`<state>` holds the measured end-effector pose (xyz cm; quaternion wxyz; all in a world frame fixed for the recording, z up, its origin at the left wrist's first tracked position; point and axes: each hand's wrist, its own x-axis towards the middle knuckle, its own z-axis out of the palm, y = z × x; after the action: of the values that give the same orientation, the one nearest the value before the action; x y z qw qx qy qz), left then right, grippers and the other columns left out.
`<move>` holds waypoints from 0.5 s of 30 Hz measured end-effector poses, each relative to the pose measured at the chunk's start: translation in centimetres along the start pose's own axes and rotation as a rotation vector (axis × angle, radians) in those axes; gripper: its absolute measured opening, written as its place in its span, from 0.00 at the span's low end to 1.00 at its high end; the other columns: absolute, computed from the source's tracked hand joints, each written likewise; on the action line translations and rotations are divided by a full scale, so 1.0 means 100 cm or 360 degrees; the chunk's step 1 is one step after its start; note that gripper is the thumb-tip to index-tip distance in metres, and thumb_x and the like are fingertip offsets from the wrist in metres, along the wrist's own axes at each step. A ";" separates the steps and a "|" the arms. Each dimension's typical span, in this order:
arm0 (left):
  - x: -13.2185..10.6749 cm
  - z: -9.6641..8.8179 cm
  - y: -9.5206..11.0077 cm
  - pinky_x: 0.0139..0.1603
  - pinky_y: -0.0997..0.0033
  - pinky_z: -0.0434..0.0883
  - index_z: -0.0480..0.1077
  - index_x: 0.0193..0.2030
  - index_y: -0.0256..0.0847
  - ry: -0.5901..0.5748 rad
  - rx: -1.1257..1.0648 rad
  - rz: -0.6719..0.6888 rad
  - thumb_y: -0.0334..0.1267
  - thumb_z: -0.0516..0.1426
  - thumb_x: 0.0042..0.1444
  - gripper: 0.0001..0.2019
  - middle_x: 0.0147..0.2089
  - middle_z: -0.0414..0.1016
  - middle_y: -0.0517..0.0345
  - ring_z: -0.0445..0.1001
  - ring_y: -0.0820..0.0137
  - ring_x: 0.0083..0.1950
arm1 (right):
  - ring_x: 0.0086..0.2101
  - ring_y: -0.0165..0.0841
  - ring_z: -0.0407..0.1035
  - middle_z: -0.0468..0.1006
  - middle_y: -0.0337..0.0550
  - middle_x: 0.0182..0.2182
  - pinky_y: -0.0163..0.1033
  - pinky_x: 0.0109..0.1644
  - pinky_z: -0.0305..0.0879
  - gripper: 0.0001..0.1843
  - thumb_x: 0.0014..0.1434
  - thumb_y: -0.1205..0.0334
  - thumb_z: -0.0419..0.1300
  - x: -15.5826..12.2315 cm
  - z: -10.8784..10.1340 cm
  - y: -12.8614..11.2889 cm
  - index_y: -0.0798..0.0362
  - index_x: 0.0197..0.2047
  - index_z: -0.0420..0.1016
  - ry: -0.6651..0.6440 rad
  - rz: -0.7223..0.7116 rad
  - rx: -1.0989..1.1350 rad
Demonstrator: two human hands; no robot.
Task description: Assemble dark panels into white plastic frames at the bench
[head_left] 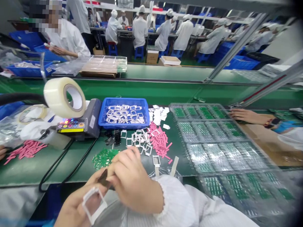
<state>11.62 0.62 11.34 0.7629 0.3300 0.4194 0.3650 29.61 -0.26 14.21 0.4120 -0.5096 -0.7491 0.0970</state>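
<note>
Low at the front edge of the bench, my left hand (75, 202) is closed on a small white plastic frame (99, 212), held tilted. My right hand (135, 184) is bent over the left fingertips with its fingers pinched together; what it grips is hidden. Between the two hands shows a thin dark piece (104, 178), its kind unclear. Just beyond them lie a heap of small green circuit boards (104, 158), loose white frames (140, 138), black pieces (117, 137) and pink strips (160, 142). A single white frame (156, 160) lies beside my right wrist.
A blue bin (123, 126) of white frames stands behind the heaps. At left are a tape roll (56, 95), a grey device (93, 118) and black cables (77, 164). Clear trays of boards (200, 146) lie right. Co-workers' hands (250, 116) rest at both sides.
</note>
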 end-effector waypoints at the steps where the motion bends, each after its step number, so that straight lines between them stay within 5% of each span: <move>1: 0.002 0.002 0.000 0.57 0.59 0.69 0.79 0.31 0.40 -0.0059 -0.0087 0.0005 0.48 0.67 0.36 0.16 0.54 0.75 0.49 0.67 0.48 0.59 | 0.35 0.32 0.60 0.69 0.40 0.31 0.44 0.46 0.55 0.12 0.64 0.63 0.45 -0.001 -0.005 0.001 0.53 0.30 0.62 -0.0106 0.0039 0.0103; 4: 0.010 0.004 0.001 0.61 0.54 0.64 0.79 0.35 0.38 -0.0153 -0.0359 0.0089 0.46 0.64 0.44 0.14 0.53 0.75 0.47 0.67 0.49 0.59 | 0.34 0.31 0.61 0.67 0.39 0.31 0.39 0.41 0.57 0.11 0.65 0.64 0.44 -0.006 -0.015 0.016 0.52 0.30 0.59 -0.0318 0.0270 0.0320; 9: 0.014 -0.006 -0.004 0.63 0.51 0.61 0.78 0.37 0.36 -0.0184 -0.0569 0.0106 0.40 0.59 0.52 0.11 0.58 0.71 0.47 0.64 0.51 0.61 | 0.32 0.33 0.63 0.69 0.41 0.27 0.38 0.37 0.57 0.10 0.59 0.70 0.52 -0.035 0.018 0.064 0.54 0.26 0.64 -0.0655 0.0631 -0.0284; 12: 0.013 -0.006 -0.005 0.63 0.51 0.60 0.78 0.37 0.36 -0.0287 -0.0589 0.0041 0.40 0.59 0.52 0.11 0.58 0.70 0.47 0.63 0.52 0.62 | 0.35 0.38 0.64 0.72 0.47 0.30 0.43 0.39 0.56 0.06 0.56 0.72 0.55 -0.046 0.033 0.070 0.55 0.29 0.70 -0.0655 0.0639 -0.0435; 15: 0.011 -0.001 -0.002 0.63 0.51 0.60 0.78 0.36 0.37 -0.0422 -0.0559 -0.0015 0.42 0.61 0.50 0.11 0.57 0.70 0.48 0.64 0.52 0.61 | 0.43 0.40 0.64 0.72 0.50 0.41 0.44 0.44 0.57 0.14 0.57 0.64 0.57 -0.033 0.018 0.049 0.53 0.48 0.68 -0.0553 0.0404 -0.0309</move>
<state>12.01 1.41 10.72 0.8588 0.2352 0.2469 0.3824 32.13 -0.31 8.61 0.2105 -0.6126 -0.7445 0.1618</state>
